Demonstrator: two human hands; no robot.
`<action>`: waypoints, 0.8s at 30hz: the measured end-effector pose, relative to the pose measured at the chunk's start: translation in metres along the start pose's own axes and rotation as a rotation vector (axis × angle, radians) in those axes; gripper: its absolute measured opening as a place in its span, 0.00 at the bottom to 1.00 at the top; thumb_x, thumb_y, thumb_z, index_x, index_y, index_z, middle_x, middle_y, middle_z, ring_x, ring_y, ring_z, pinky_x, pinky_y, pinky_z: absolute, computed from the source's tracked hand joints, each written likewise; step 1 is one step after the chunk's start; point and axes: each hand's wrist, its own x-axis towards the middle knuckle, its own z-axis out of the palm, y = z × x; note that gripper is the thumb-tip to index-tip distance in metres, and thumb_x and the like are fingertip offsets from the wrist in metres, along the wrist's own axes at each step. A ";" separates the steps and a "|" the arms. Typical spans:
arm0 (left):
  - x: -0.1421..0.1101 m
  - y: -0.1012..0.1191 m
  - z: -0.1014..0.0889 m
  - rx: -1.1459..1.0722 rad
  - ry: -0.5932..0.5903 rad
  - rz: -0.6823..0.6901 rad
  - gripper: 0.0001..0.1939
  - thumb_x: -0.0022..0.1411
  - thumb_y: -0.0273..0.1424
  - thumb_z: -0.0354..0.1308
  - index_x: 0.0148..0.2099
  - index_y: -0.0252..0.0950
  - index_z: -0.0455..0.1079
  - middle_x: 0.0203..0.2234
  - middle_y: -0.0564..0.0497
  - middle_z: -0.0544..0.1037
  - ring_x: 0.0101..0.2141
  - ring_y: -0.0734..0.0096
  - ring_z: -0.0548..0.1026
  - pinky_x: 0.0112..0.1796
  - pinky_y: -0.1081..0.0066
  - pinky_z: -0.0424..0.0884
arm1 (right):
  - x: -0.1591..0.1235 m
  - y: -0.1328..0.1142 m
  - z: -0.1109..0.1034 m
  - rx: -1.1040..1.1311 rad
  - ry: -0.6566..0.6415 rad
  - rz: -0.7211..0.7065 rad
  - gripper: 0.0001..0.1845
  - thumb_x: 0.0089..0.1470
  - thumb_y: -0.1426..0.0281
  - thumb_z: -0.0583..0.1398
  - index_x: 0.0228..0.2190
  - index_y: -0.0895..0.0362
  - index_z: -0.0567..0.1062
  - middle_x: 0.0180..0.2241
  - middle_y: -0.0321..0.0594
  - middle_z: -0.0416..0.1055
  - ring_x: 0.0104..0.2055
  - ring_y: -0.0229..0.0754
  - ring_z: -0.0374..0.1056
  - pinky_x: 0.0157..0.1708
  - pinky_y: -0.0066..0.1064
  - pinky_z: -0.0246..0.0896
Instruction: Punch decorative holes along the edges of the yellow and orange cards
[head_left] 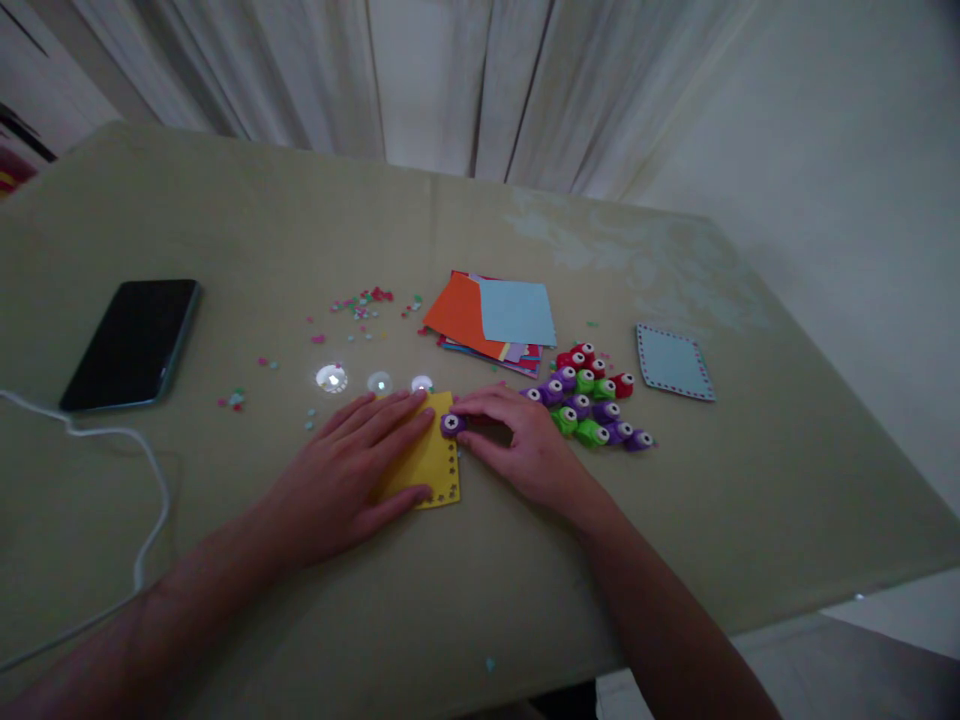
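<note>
My left hand (352, 465) lies flat, fingers stretched out, on a yellow paper square (433, 468) with small holes punched along its right and bottom edges. My right hand (517, 440) grips a small purple paper punch (451, 424) set at the paper's upper right edge. Just right of this hand lies a cluster of several more small punches (592, 405) in purple, green and red.
A stack of coloured paper squares (491, 320) lies behind the hands. A light blue square with a punched border (673, 362) sits to the right. A black phone (133, 342) and white cable (146, 480) lie at left. Paper confetti (364, 302) is scattered mid-table.
</note>
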 end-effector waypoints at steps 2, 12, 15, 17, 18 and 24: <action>0.000 0.000 0.000 0.007 -0.003 -0.003 0.39 0.76 0.52 0.55 0.79 0.40 0.53 0.76 0.43 0.61 0.72 0.51 0.62 0.71 0.48 0.57 | 0.000 0.001 0.000 -0.003 -0.004 -0.010 0.15 0.64 0.76 0.68 0.51 0.55 0.83 0.51 0.44 0.83 0.54 0.46 0.77 0.60 0.41 0.69; -0.001 0.001 0.000 0.001 0.012 0.004 0.39 0.76 0.51 0.56 0.79 0.41 0.53 0.76 0.44 0.61 0.72 0.51 0.63 0.71 0.49 0.57 | 0.000 0.000 -0.001 0.029 -0.006 0.004 0.15 0.64 0.75 0.68 0.51 0.54 0.83 0.50 0.43 0.83 0.54 0.45 0.76 0.58 0.41 0.70; -0.001 0.000 0.000 -0.008 0.018 0.006 0.39 0.76 0.51 0.56 0.79 0.41 0.53 0.76 0.44 0.61 0.72 0.51 0.62 0.71 0.49 0.57 | -0.001 0.000 -0.002 0.067 -0.014 0.044 0.15 0.65 0.74 0.67 0.52 0.53 0.83 0.51 0.44 0.82 0.54 0.46 0.76 0.57 0.41 0.71; -0.001 0.000 0.000 -0.016 0.026 0.003 0.39 0.76 0.51 0.56 0.79 0.41 0.53 0.76 0.44 0.61 0.72 0.50 0.63 0.71 0.49 0.57 | -0.001 0.001 -0.002 0.070 -0.019 0.058 0.15 0.65 0.74 0.67 0.52 0.53 0.83 0.51 0.44 0.82 0.54 0.46 0.76 0.57 0.41 0.71; 0.000 0.000 0.001 -0.019 0.028 0.002 0.39 0.76 0.51 0.56 0.79 0.41 0.53 0.76 0.44 0.61 0.72 0.50 0.63 0.71 0.49 0.57 | -0.001 0.001 -0.002 0.065 -0.021 0.060 0.15 0.65 0.74 0.67 0.52 0.53 0.83 0.50 0.44 0.82 0.54 0.46 0.76 0.57 0.41 0.71; 0.000 0.000 0.001 -0.027 0.022 0.001 0.39 0.76 0.52 0.56 0.79 0.41 0.53 0.76 0.43 0.61 0.72 0.50 0.63 0.71 0.49 0.57 | -0.001 -0.004 -0.002 0.138 -0.024 0.149 0.15 0.65 0.69 0.67 0.52 0.56 0.82 0.50 0.45 0.82 0.49 0.44 0.78 0.52 0.39 0.74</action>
